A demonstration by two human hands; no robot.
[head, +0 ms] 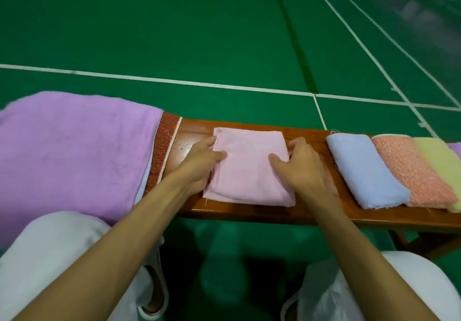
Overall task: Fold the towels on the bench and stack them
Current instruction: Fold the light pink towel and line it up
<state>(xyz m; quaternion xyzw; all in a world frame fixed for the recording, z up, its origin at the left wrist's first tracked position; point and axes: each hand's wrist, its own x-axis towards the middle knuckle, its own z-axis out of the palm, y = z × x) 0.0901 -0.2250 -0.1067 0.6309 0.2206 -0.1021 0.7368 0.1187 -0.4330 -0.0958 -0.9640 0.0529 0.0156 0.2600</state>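
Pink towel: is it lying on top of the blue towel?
No, the pink towel lies on the wooden bench itself, with bare wood between it and the blue towel.

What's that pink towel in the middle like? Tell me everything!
The pale pink cloth towel is soft-looking and folded into a flat, layered rectangle with slightly frayed edges. It lies on the middle of the brown wooden bench. The left hand and the right hand hold its two sides, thumbs on top.
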